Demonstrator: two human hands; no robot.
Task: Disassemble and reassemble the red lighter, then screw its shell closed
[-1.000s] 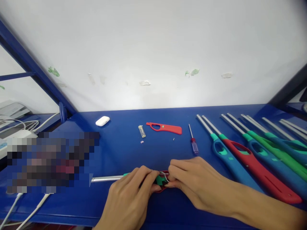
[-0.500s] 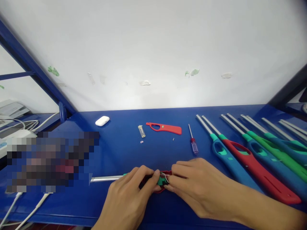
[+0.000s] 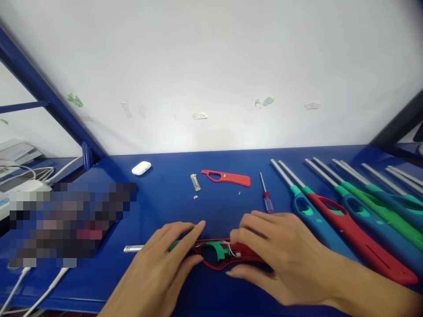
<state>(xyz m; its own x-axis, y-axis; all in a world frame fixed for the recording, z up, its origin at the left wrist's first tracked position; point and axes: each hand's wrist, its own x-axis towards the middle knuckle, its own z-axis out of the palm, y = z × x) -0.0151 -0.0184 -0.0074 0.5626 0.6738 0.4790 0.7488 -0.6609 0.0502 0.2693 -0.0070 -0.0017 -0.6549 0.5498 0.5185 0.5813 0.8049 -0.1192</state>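
Note:
An opened long-nosed gas lighter (image 3: 244,252) lies across the near part of the table, its metal tube to the left. Inside its red half-shell a green trigger (image 3: 220,252) and thin white wires show. My left hand (image 3: 161,259) is closed over the neck, thumb and forefinger on either side. My right hand (image 3: 280,255) grips the handle end, covering part of it. Beyond them lie the red other half of the shell (image 3: 233,178), a clear fuel tank (image 3: 195,182), a tiny part (image 3: 195,197), a small screw (image 3: 239,193) and a screwdriver (image 3: 268,201).
Several assembled lighters (image 3: 350,220) in blue, red and green lie along the right side. A white earbud case (image 3: 141,168) sits at the back left. White cables (image 3: 49,288) run past a blurred-out object at the left. A white wall (image 3: 211,66) rises behind.
My left hand has shifted left from the trigger area to the neck. My right fingers have moved off the wires onto the handle, so the trigger and wires are more exposed.

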